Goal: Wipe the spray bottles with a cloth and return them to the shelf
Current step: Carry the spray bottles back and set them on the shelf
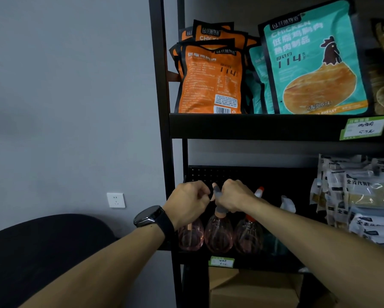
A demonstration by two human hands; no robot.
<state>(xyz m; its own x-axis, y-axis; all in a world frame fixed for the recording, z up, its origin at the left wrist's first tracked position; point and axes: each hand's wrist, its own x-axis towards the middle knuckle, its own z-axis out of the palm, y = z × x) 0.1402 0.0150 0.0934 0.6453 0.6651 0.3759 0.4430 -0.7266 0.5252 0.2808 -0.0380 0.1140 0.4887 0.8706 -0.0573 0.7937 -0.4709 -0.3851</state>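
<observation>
Right hand (232, 196) grips middle pink bottle's (218, 234) sprayer; left hand (187, 203), fingers curled (contents unclear), hides left bottle's (191, 237) top.

Three spray bottles side by side on the lower shelf (264, 261): left bottle (191, 235), middle bottle (218, 233), right bottle (248, 236). Left hand (187, 202) at 10 o'clock of the middle bottle, right hand (234, 197) over its head. Food pouches (208, 78) on the upper shelf (253, 126) at 12 o'clock. Packets (359, 196) at 3 o'clock. Cardboard box (253, 287) below at 6 o'clock. Wall socket (116, 200) at 9 o'clock.
</observation>
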